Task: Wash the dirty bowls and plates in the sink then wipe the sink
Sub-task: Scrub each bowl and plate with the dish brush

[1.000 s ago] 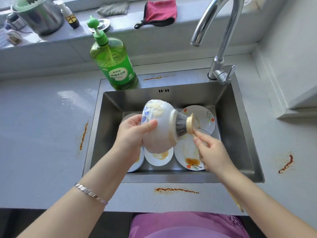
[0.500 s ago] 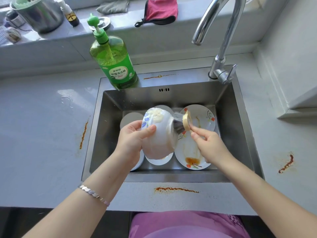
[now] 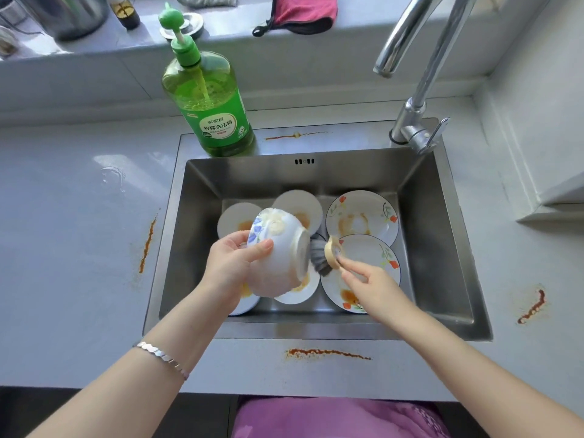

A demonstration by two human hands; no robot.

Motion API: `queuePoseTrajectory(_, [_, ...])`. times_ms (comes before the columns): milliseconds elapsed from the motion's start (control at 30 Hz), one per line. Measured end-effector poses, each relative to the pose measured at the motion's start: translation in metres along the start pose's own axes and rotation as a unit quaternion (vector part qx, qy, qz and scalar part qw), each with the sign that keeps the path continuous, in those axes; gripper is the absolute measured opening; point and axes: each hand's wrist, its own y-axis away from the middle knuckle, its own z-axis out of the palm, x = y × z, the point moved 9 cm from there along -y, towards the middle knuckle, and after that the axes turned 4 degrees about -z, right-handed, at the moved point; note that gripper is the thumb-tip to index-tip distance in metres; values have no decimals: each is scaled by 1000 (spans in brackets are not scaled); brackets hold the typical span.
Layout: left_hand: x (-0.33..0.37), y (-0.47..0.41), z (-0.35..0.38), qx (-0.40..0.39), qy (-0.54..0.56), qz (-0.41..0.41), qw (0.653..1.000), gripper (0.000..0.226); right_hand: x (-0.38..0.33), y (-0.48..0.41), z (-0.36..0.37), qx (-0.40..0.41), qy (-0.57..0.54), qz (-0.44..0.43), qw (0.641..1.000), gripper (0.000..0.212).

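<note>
Head view: a white bowl [image 3: 278,257] with blue flowers is held on its side over the middle of the sink [image 3: 442,248], its foot turned towards 3 o'clock. The rim at the bowl's 9 o'clock side is gripped by the left hand [image 3: 234,267], the thumb laid across the outer wall; the other fingers are hidden. A brush [image 3: 328,254] with a round wooden head and grey bristles is pinched by the right hand [image 3: 369,282], and its bristles are pressed against the bowl's foot. Soiled crockery lies on the basin floor: a flowered plate [image 3: 376,213] at 2 o'clock, a second plate [image 3: 363,252] at 4 o'clock and small dishes [image 3: 235,219] from 12 round to 7 o'clock, most marked with orange residue.

The bowl is judged to be glazed ceramic: stiff, fairly heavy for one hand, and brittle if dropped onto the steel or the plates beneath. Once soaped it would be slippery, so a hold hooked over the rim is judged safer than a flat palm on the curved wall. The push of the brush should be met by the holding hand. A soap bottle [image 3: 211,105] stands at 11 o'clock on the sink ledge and the tap [image 3: 410,124] at 1 o'clock; orange streaks [image 3: 325,353] are seen on the worktop [image 3: 63,248].
</note>
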Motion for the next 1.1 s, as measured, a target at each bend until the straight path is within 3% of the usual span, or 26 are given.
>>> queuePoseTrajectory(200, [-4,-47,-41,57,-134,14,989,8,71,-44,-8,22,171,150,974,44])
queuePoseTrajectory(333, [-9,-78,-62,57,-193,16,979,13,71,-92,3,62,172,126,975,4])
queuePoseTrajectory(600, [-32,-115,-99,-10,-219,13,976,16,90,-161,62,27,178,113,977,22])
queuePoseTrajectory(700, [-41,-125,-108,-24,-215,3,976,11,96,-174,68,19,222,110,969,17])
queuePoseTrajectory(900, [-53,-129,-115,-51,-201,-15,978,24,107,-180,82,9,228,113,967,28])
queuePoseTrajectory(1100, [-59,-129,-127,-35,-197,-10,980,10,108,-181,80,10,248,126,961,17])
